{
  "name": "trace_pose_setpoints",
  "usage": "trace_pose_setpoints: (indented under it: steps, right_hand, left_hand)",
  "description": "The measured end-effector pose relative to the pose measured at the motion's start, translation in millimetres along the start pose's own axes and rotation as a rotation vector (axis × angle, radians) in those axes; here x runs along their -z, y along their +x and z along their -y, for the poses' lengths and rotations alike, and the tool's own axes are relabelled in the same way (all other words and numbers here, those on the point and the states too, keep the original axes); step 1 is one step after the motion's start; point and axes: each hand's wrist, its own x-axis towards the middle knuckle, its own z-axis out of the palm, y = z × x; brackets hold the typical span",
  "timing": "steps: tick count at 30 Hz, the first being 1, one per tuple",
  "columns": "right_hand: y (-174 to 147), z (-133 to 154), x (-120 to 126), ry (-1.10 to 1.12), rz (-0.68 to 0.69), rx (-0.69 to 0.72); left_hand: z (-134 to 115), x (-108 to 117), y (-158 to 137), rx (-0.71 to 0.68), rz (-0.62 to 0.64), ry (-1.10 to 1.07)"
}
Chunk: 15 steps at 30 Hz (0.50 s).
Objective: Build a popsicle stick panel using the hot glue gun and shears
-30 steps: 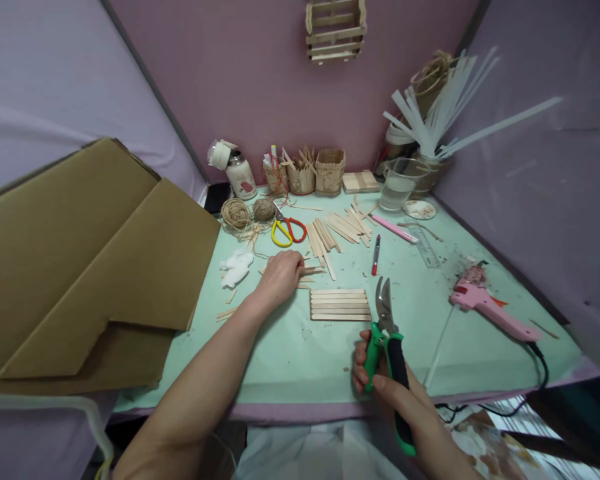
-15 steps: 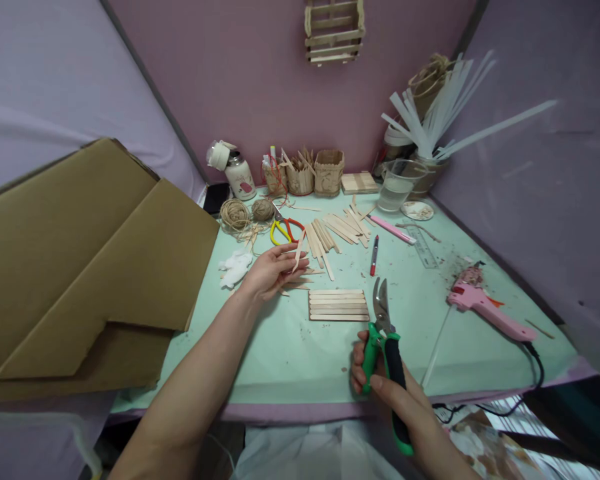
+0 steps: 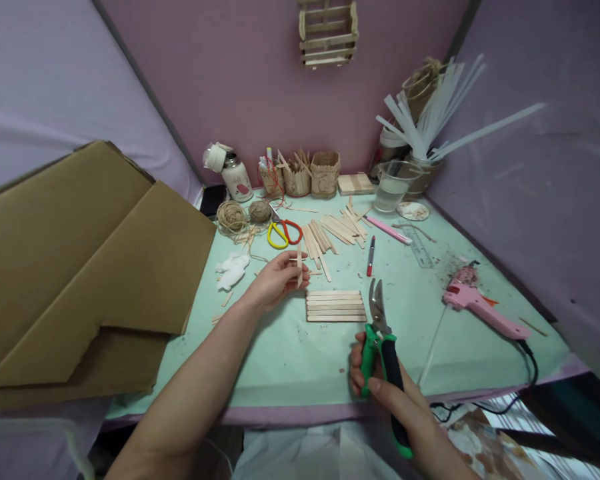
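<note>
My left hand pinches a short wooden craft stick, which stands almost upright between thumb and fingers. Green-and-black pruning shears are gripped by my right hand near the table's front edge, blades parted and pointing away from me. Between the hands lies a flat panel of craft sticks set side by side. Just beyond my left hand are loose craft sticks and scissors with one yellow and one red handle.
A pink glue gun lies at the right, its cord over the edge. Cardboard leans at the left. Twine balls, a bottle and a cup of water stand farther back. A marker and pink cutter lie mid-table.
My left hand has turned the craft stick from tilted to nearly upright, and its fingers have drawn closer together. My right hand holds the shears much as before. The view has shifted slightly.
</note>
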Motion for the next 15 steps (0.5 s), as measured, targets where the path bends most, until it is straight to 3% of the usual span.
trace_pose_setpoints:
  steps: [15]
  right_hand:
    - [-3.4, 2.5, -3.5, 0.006, 0.005, 0.018]
  left_hand:
    - [6.6, -5.9, -1.8, 0.052, 0.181, -0.093]
